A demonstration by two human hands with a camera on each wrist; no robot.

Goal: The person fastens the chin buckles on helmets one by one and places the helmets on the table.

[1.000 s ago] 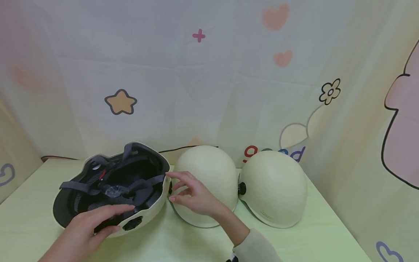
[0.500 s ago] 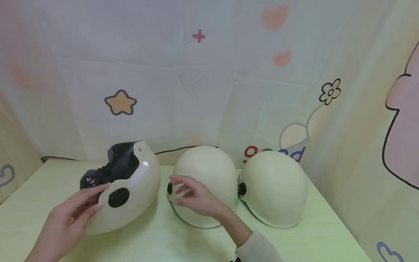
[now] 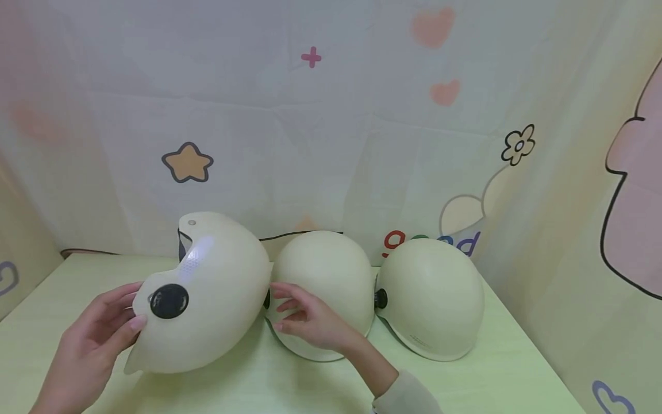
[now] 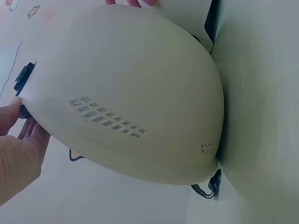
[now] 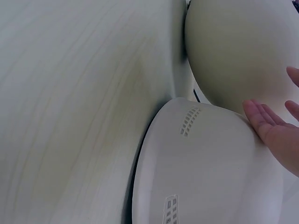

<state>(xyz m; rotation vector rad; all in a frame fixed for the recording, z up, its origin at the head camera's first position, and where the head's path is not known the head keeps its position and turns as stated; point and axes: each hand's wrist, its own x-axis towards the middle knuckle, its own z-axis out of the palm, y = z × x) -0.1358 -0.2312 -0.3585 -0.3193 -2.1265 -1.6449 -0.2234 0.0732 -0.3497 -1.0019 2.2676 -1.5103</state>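
At the left of the table, a cream helmet (image 3: 217, 299) stands tilted on its shell, its black round side knob (image 3: 169, 301) facing me. My left hand (image 3: 85, 345) grips its rim at the left, thumb outside and fingers behind the edge; the left wrist view shows this left hand (image 4: 21, 149) at the brim. My right hand (image 3: 312, 319) hovers at the gap between this helmet and the middle helmet (image 3: 331, 259), fingers loosely bent. In the right wrist view the right hand (image 5: 275, 133) lies close to both shells; whether it touches either, I cannot tell.
A third cream helmet (image 3: 434, 293) sits dome-up at the right, with a black knob (image 3: 381, 299) between it and the middle one. All rest on a pale green table (image 3: 496, 379). A patterned cloth (image 3: 331, 144) hangs behind.
The left helmet has rolled from lying open-side up, dark lining showing, to its outer shell facing me. My left hand moved left with its rim. The right hand stays nearly in place.
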